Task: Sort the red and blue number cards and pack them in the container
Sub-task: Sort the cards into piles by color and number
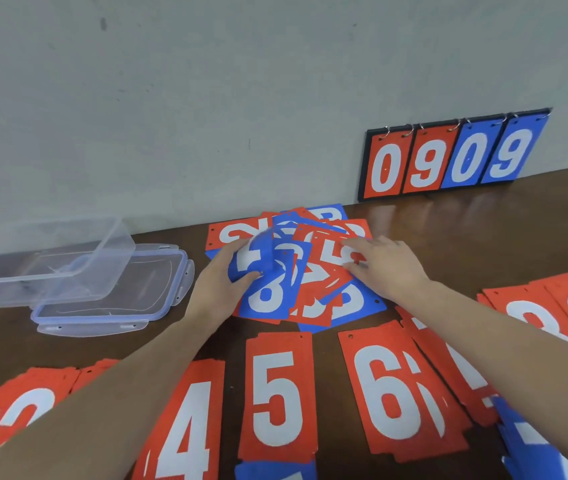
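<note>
A mixed heap of red and blue number cards lies in the middle of the brown table. My left hand grips a bent blue card at the heap's left side, thumb on its face. My right hand rests with straight fingers on a red 5 card on top of the heap. Nearer me lie sorted red stacks: a 4, a 5, a 6 and an 8. The clear plastic container stands at the left, tilted on its lid.
A flip scoreboard showing 0 9 0 9 leans on the grey wall at the back right. More red cards lie at the lower left, and blue cards at the lower right and bottom edge.
</note>
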Tool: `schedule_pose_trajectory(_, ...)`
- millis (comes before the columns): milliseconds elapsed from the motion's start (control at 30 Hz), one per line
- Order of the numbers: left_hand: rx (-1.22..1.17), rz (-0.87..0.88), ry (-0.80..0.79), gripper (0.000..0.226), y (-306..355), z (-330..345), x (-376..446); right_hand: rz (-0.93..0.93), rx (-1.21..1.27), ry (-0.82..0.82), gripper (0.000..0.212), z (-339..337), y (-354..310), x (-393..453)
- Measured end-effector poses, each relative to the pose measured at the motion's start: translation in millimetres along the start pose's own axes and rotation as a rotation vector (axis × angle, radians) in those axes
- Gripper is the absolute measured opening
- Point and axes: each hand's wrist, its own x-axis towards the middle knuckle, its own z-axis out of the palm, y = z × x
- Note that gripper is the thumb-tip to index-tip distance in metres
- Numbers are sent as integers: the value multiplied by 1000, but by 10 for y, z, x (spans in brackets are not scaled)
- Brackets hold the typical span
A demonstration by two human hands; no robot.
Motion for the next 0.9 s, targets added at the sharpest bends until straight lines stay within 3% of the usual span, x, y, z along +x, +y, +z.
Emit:
schedule_pose_trajectory(167, -24, 62, 22, 61, 124, 16, -117, 88, 116, -54, 70, -24, 25, -106)
schedule_pose_trajectory(433, -111, 67, 62, 83, 270, 42, -348, 52, -84, 64, 60, 24, -44, -207)
schedule_pose_trajectory(533, -271, 13, 45, 86, 267, 3, -442, 28, -99, 122, 56, 53, -71, -251)
schedule_pose_trajectory(667, -483, -51, 48, 81, 264, -121, -579, 99, 296, 124, 63, 5, -19, -312)
schedule_pose_trajectory(767, -554, -112, 79, 51, 269, -197, -702, 187, 576, 62, 68, -77, 13, -334)
schedule_pose_trajectory(900, -687, -232, 74, 24, 286, -292, -872, 310, 925, -62, 53, -230, -26, -412)
